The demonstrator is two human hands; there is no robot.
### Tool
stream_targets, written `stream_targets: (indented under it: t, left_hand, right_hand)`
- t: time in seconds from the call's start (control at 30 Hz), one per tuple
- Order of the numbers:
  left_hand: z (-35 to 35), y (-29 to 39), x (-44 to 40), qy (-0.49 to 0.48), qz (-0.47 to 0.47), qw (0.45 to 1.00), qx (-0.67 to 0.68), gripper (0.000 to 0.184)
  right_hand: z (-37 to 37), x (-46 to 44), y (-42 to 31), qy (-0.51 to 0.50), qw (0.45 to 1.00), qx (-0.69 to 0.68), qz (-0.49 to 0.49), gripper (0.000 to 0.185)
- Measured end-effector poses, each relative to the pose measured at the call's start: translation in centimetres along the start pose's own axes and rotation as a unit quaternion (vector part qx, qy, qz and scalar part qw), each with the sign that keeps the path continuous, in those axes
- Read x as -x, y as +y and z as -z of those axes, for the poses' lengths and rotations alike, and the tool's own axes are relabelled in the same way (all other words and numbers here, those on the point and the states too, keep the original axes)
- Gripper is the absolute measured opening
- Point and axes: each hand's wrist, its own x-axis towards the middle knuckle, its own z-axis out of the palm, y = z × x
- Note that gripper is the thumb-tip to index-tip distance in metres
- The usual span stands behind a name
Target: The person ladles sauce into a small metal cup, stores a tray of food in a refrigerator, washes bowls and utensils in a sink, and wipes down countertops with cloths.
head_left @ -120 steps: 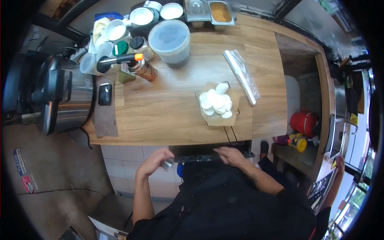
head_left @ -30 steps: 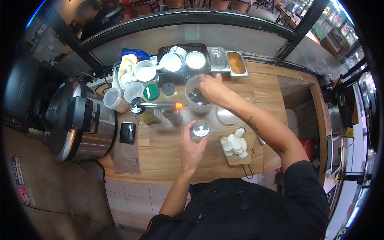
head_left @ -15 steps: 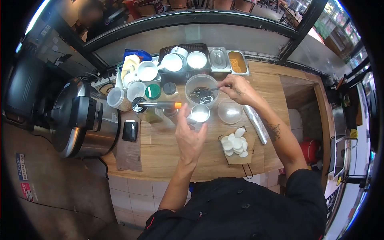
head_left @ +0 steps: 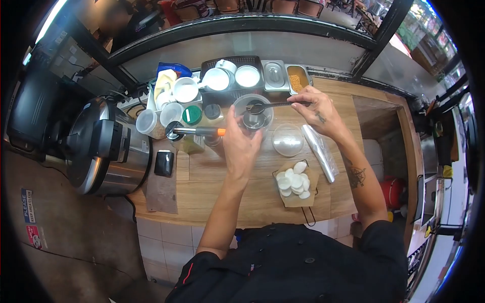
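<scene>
One spoon [head_left: 273, 105] (dark) in the right hand [head_left: 318, 112].

Obstacle beside left hand [head_left: 241, 147]: torch [head_left: 201, 131]

I see a round, clear plastic lid [head_left: 288, 140] right of my left hand [head_left: 241, 146]. Well left stands a cylindrical silver-and-black metal cooker [head_left: 132, 159].

Green-lidded jar [head_left: 192, 115], black shirt [head_left: 298, 262] with red sleeve trim, orange-tipped black torch [head_left: 199, 131], white discs [head_left: 293, 183], brown wood-grain counter [head_left: 202, 202].
</scene>
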Motion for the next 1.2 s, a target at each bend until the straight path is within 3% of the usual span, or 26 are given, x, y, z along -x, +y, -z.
stream_targets:
  t: [0.07, 0.17, 0.3, 0.37, 0.5, 0.6, 0.67, 0.73, 0.8, 0.87, 0.93, 1.0, 1.13, 1.2]
  left_hand:
    - [-0.4, -0.1, -0.3, 0.017, -0.052, 0.998, -0.024, 0.092]
    - [-0.6, 0.5, -0.3, 0.019, -0.028, 0.999, 0.009, 0.09]
    - [-0.6, 1.0, -0.1, 0.014, -0.013, 1.0, 0.001, 0.093]
    - [-0.7, 0.8, -0.1, 0.031, -0.034, 0.999, -0.006, 0.092]
    - [-0.6, 0.1, 0.0, 0.035, -0.037, 0.999, -0.005, 0.092]
    - [-0.6, -0.4, 0.5, 0.043, -0.037, 0.998, -0.033, 0.091]
    - [-0.5, -1.2, 0.9, 0.058, -0.079, 0.994, -0.055, 0.09]
    - [-0.4, -1.4, 1.7, 0.052, -0.069, 0.996, -0.01, 0.088]
    - [-0.4, -1.5, 2.8, 0.037, -0.061, 0.997, 0.038, 0.085]
    - [-0.2, -1.4, 3.8, 0.022, -0.05, 0.998, 0.039, 0.087]
    - [0.2, -1.7, 4.9, 0.009, -0.039, 0.999, 0.032, 0.088]
    - [0.7, -2.3, 6.0, -0.008, -0.023, 0.999, 0.027, 0.088]
    - [1.6, -4.2, 7.7, -0.017, -0.016, 1.0, 0.001, 0.089]
    - [1.9, -4.6, 8.1, -0.014, -0.007, 1.0, -0.003, 0.09]
  right_hand:
    - [-0.2, 0.6, -0.4, 0.025, 0.997, 0.059, 0.04, 0.019]
    - [-0.8, 1.5, -1.1, 0.079, 0.978, 0.168, 0.097, 0.015]
    - [-1.6, 2.1, -0.8, 0.11, 0.961, 0.192, 0.163, 0.014]
    - [-1.4, 2.2, -1.1, 0.137, 0.932, 0.252, 0.221, 0.022]
    - [-0.8, 2.1, -1.7, 0.116, 0.948, 0.22, 0.196, 0.021]
    - [-0.5, 1.4, -1.3, 0.1, 0.972, 0.17, 0.125, 0.018]
    - [-0.7, 0.2, -0.3, 0.046, 0.999, 0.001, 0.001, 0.018]
    - [-1.1, -0.9, 0.0, 0.037, 0.999, 0.008, -0.02, 0.02]
    - [-2.6, -2.2, 0.2, -0.029, 0.986, 0.165, -0.01, 0.022]
    - [-4.5, -3.9, -1.0, -0.109, 0.974, 0.194, -0.05, 0.023]
    - [-7.7, -5.4, -0.5, -0.149, 0.95, 0.275, -0.006, 0.02]
    - [-9.8, -5.9, -0.1, -0.089, 0.958, 0.26, 0.085, 0.016]
    - [-12.0, -7.4, -0.3, -0.106, 0.942, 0.297, 0.112, 0.016]
    - [-12.6, -7.7, -0.5, -0.172, 0.924, 0.331, 0.081, 0.016]
